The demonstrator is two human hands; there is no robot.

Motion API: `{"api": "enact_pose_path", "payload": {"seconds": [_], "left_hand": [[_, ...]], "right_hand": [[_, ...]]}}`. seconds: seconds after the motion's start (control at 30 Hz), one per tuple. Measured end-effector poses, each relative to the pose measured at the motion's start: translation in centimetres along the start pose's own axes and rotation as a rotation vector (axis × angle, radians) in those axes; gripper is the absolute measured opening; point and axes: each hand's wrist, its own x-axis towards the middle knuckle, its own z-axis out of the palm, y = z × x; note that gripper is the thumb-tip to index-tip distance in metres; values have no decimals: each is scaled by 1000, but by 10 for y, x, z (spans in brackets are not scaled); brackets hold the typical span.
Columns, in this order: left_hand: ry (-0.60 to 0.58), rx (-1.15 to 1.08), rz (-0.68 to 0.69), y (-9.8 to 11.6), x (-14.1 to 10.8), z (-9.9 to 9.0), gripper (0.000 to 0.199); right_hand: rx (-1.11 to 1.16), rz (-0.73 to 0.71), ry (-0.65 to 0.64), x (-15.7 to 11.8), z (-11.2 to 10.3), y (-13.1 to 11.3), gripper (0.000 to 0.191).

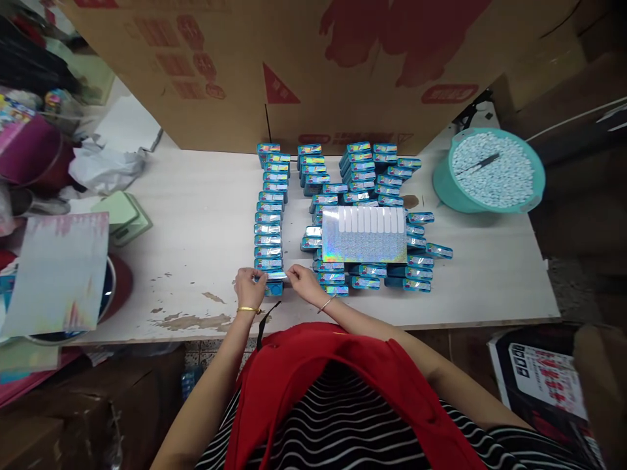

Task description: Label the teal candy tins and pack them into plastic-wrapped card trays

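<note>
My left hand [249, 289] and my right hand [302, 284] pinch opposite ends of a small shiny sticker [276, 275]. It stretches level over the near end of a column of small blue tins [268, 230]. Whether the sticker touches the tin beneath cannot be made out. One more tin [273, 289] stands just in front of it, its blue side showing. Right of my hands, a silvery holographic sticker sheet [365, 248] lies across other blue tins [361, 176]; a row of white strips of bare backing runs along its upper part.
A big cardboard box [294, 72] walls off the back of the white table [206, 222]. At the right stands a turquoise tub [453, 186] of small pale pieces with a dark tool on top. A pale green scale-like device [128, 219] and a used sheet [59, 274] are on the left.
</note>
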Motion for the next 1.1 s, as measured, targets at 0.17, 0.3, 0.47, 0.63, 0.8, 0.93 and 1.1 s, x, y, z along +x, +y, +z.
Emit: {"api": "enact_pose_path", "payload": {"seconds": [0.17, 0.3, 0.47, 0.63, 0.8, 0.93, 1.1], "left_hand": [[-6, 116, 32, 0, 2, 2, 9], [-11, 238, 88, -2, 0, 4, 10], [40, 141, 1, -17, 0, 11, 27], [-59, -237, -299, -37, 12, 16, 72], [-231, -312, -396, -45, 21, 10, 75], [-246, -237, -356, -35, 29, -6, 81], [99, -31, 320, 39, 52, -2, 50]], "right_hand": [[-42, 14, -9, 3, 2, 2, 19], [-53, 20, -38, 5, 4, 7, 16], [-49, 32, -63, 3, 7, 12, 18], [-15, -3, -111, -10, 6, 6, 35], [55, 9, -392, -10, 13, -2, 37], [-15, 62, -420, -4, 6, -12, 21], [-80, -142, 88, 22, -64, -19, 22]]}}
